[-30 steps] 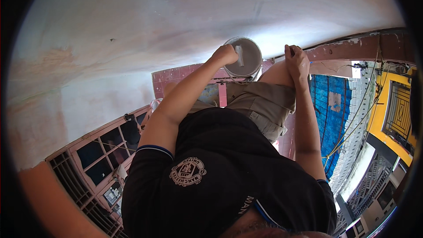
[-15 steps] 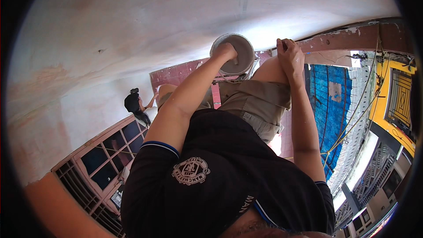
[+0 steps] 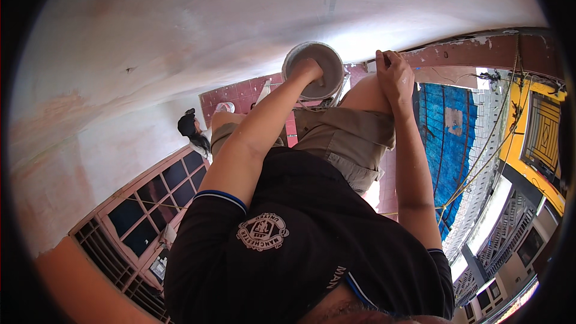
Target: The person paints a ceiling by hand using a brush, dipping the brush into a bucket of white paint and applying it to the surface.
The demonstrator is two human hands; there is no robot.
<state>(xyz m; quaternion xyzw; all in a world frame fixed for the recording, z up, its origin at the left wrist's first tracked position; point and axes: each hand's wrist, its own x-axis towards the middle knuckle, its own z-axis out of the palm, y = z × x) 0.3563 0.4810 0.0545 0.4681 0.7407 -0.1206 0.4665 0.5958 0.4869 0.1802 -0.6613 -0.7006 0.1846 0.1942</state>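
My left hand (image 3: 309,71) reaches into a round grey bucket (image 3: 331,55) standing in front of me. Its fingers are curled, and a pale, narrow piece or finger points down toward the bucket's grey inside. Whether anything is held there I cannot make out. My right hand (image 3: 396,78) rests over my raised right knee, near the wall's lower edge. Its fingers are bent inward with pale smears on the skin. Anything inside that grip is hidden.
A pale, patchy wall (image 3: 198,30) stretches across the far side. Beyond my left arm are a person in a black cap (image 3: 188,123), a small white pail (image 3: 225,107) and a paned window (image 3: 156,198). To the right hang a blue tarp (image 3: 447,144) and yellow ropes (image 3: 474,177).
My view has shifted slightly. The person at the left has turned and drawn an arm back, and the white pail now shows. Both my hands stay nearly in place.
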